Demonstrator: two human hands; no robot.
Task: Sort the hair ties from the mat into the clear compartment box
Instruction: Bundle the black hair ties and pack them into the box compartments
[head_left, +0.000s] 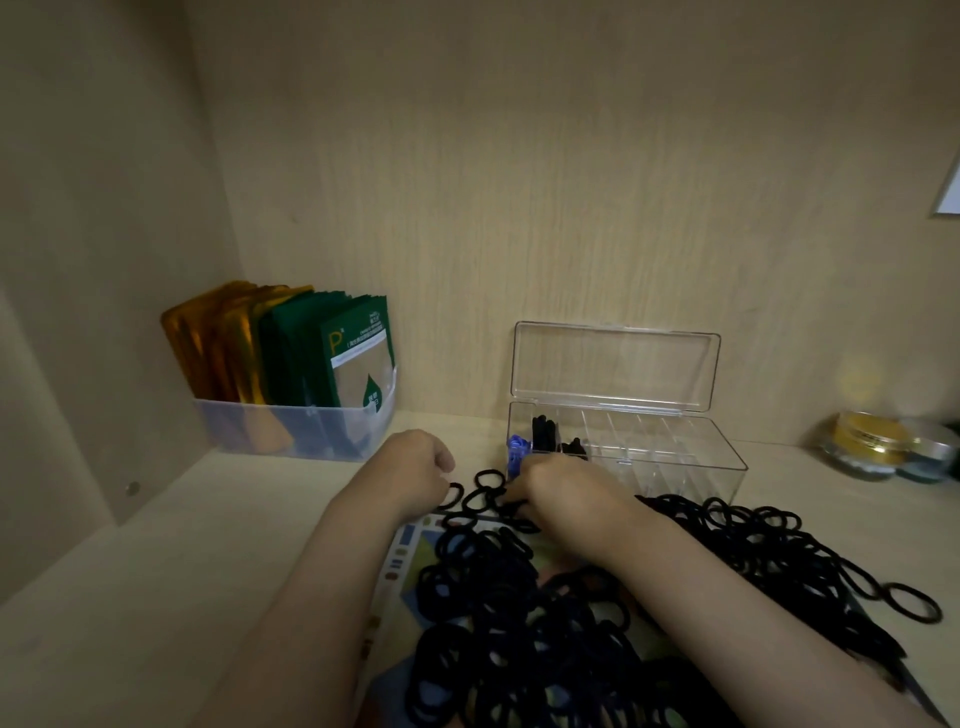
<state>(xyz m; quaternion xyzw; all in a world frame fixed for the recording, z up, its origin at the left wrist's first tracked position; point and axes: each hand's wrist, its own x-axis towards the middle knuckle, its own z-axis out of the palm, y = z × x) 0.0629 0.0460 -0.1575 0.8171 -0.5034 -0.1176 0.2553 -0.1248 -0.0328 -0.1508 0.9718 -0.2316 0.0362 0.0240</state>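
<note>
Clear compartment box sits against the back wall with its lid flipped up, so every cell can be loaded from above.
- Only its left-end cells are in use: a few black ties stand in them. A blue item is at the box's front-left corner, can't tell what it is. Cells to the right look bare. My read is that filling runs left to right and is at an early stage.
- The bulk of the hair ties is a tangled black heap right in front of the box, on the patterned mat. The heap's far edge reaches up to the box's front wall, which keeps each transfer short.
- One loose tie lies well off to the front-right of the box.

Right hand is knuckles-up just in front of the box's left corner, with its fingers curled down into the small loops there. The fingertips are hidden, so I can't tell whether it has pinched one.

Left hand is further left of the box, its fingers curled under. A loop shows at its lower edge, but I can't tell if it holds that loop. It's probably steadying or separating the tangle so ties come out singly.

Risk: the ties interlock, so lifting one may drag out its neighbours.

Bin of sachets is far left of the box, jars to its right. Neither is involved.
</note>
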